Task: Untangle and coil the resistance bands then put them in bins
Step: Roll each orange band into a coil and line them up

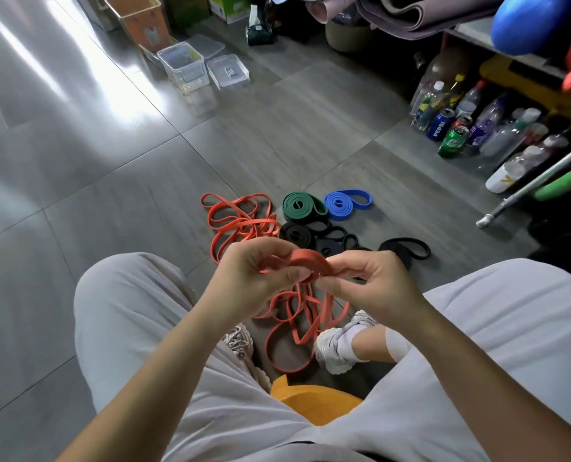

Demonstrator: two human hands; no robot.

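Between my knees I hold a partly rolled red resistance band [305, 258]. My left hand [254, 278] grips the roll, thumb and fingers curled round it. My right hand [367, 281] pinches the band's free length beside the roll. The rest of that band hangs down in loose loops [297, 325] to the floor between my feet. More tangled red bands [237, 221] lie on the floor ahead. A coiled green band [302, 206], a coiled blue band [345, 203] and several black bands [314, 236], some coiled, lie beyond my hands.
Clear plastic bins [184, 66] and a lid [227, 70] stand far ahead on the grey tile floor, next to an orange bin [137, 20]. Bottles and cans [460, 128] line the right wall under a shelf. A metal pole [537, 185] slants at right. I sit on a yellow stool [314, 403].
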